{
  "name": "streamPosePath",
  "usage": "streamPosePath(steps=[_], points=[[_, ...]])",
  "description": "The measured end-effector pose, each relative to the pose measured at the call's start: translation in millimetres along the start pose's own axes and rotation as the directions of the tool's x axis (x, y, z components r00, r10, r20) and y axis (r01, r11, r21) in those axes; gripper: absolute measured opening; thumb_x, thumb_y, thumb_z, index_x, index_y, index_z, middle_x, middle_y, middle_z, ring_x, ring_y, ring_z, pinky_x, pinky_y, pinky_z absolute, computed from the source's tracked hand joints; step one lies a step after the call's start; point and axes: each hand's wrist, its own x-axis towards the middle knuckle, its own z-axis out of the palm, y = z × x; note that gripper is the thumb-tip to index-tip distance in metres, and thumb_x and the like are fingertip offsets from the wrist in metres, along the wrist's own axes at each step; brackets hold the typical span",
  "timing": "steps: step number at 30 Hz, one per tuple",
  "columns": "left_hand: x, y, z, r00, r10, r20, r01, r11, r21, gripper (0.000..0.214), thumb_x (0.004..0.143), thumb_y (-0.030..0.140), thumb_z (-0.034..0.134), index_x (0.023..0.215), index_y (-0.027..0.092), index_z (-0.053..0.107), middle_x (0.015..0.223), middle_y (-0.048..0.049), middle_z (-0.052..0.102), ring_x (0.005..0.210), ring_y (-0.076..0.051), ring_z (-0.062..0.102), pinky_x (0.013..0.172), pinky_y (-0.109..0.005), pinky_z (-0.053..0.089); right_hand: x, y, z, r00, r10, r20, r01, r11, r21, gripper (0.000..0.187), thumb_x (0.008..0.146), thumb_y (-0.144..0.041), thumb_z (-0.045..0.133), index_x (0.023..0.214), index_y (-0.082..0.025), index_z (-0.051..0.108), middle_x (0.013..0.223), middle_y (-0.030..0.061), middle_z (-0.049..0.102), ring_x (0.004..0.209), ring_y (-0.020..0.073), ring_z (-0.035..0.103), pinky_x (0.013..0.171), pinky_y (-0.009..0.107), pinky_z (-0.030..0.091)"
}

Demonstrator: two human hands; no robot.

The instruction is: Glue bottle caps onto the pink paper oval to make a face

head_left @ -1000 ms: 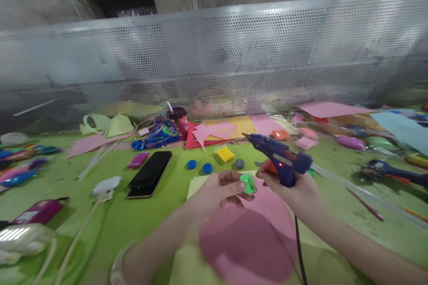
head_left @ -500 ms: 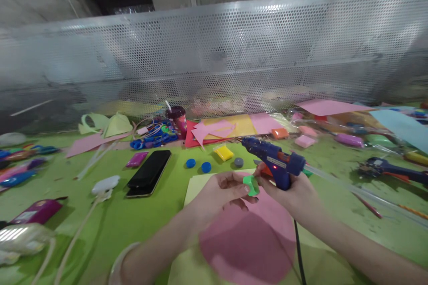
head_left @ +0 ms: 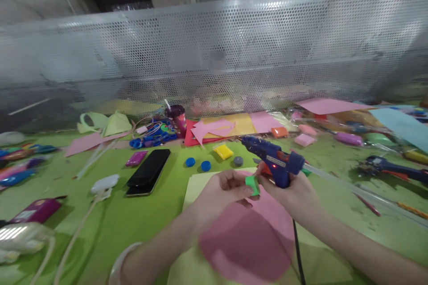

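The fingers [head_left: 235,179] of the left hand [head_left: 219,193] were pinched around a small green plastic piece [head_left: 252,185], held up over the desk [head_left: 133,218], just above a pink paper circle [head_left: 247,240]. The right hand [head_left: 294,193] had its fingers clenched round the grip of a blue hot glue gun [head_left: 276,160], with a fingertip by the orange trigger. The gun's nozzle pointed up and to the left, past the green piece, and a small red light glowed on its side. The two hands were close together, the green piece just beside the right hand's fingertips (whether it touched them could not be told). A clear glue stick [head_left: 337,180] ran out of the back of the gun toward the right, and a black cord [head_left: 297,249] hung from its handle across the pink circle. Under the circle lay a pale yellow sheet [head_left: 197,187].

Beyond the hands, two blue bottle caps [head_left: 205,165], a grey cap [head_left: 238,160] and a yellow block [head_left: 223,152] lay on the green desk. To the left lay a black phone [head_left: 149,173]. Further back stood a dark red cup [head_left: 178,120] with a straw, beside blue-handled scissors [head_left: 147,140] and loose coloured paper [head_left: 234,125]. A second glue gun [head_left: 391,167] lay well apart at the far right. A perforated metal screen [head_left: 234,53] closed off the back of the desk. A pale bangle [head_left: 122,260] sat on the left wrist.
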Motion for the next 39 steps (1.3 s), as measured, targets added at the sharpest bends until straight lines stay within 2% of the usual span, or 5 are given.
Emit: streamPosePath(steps=[13, 20, 30, 34, 39], points=[[0.1, -4.4, 2.7, 0.997, 0.081, 0.016, -0.080, 0.995, -0.056, 0.030, 0.056, 0.024, 0.083, 0.077, 0.016, 0.063, 0.077, -0.0038, 0.069, 0.070, -0.016, 0.065, 0.065, -0.029, 0.052, 0.2, -0.9, -0.5, 0.999, -0.015, -0.047, 0.016, 1.000, 0.027, 0.006, 0.070, -0.030, 0.058, 0.073, -0.024, 0.059, 0.072, -0.0008, 0.066, 0.068, 0.0185, 0.063, 0.064, 0.029, 0.051], [-6.7, 2.2, 3.2, 0.998, 0.062, -0.033, -0.063, 0.997, -0.041, 0.033, 0.057, 0.025, 0.083, 0.079, 0.017, 0.061, 0.085, -0.0049, 0.069, 0.078, -0.018, 0.066, 0.073, -0.032, 0.052, 4.5, -4.0, -4.9, 0.997, 0.075, -0.031, -0.074, 0.996, 0.044, 0.012, 0.070, -0.035, 0.061, 0.073, -0.023, 0.061, 0.073, 0.0021, 0.069, 0.071, 0.0214, 0.065, 0.066, 0.031, 0.052], [-5.3, 4.5, 4.0, 0.998, 0.059, -0.012, -0.059, 0.996, -0.063, 0.034, 0.055, 0.029, 0.084, 0.076, 0.014, 0.062, 0.076, -0.0044, 0.068, 0.070, -0.017, 0.066, 0.067, -0.030, 0.052, 1.3, -6.1, -6.6, 1.000, 0.004, 0.025, -0.005, 0.998, 0.058, 0.013, 0.072, -0.035, 0.063, 0.077, -0.024, 0.064, 0.080, 0.0020, 0.071, 0.077, 0.0235, 0.067, 0.073, 0.034, 0.053], [-5.9, 5.0, 4.7, 0.998, 0.068, 0.005, -0.068, 0.995, -0.078, 0.031, 0.057, 0.028, 0.084, 0.076, 0.014, 0.063, 0.074, -0.0038, 0.069, 0.067, -0.015, 0.066, 0.066, -0.029, 0.052, 1.8, -2.3, -5.7, 0.998, -0.029, 0.058, 0.021, 0.992, 0.122, 0.012, 0.073, -0.035, 0.063, 0.079, -0.025, 0.064, 0.083, 0.0014, 0.071, 0.079, 0.0228, 0.067, 0.074, 0.033, 0.053], [-5.8, 4.8, 5.9, 0.998, 0.059, -0.014, -0.060, 0.993, -0.105, 0.034, 0.053, 0.028, 0.085, 0.074, 0.014, 0.062, 0.072, -0.0034, 0.069, 0.065, -0.017, 0.066, 0.065, -0.031, 0.053, 0.0, -2.5, -5.5, 0.999, 0.031, 0.034, -0.035, 0.990, 0.138, 0.021, 0.071, -0.042, 0.063, 0.082, -0.023, 0.067, 0.087, 0.0048, 0.071, 0.080, 0.0246, 0.065, 0.068, 0.034, 0.052]])
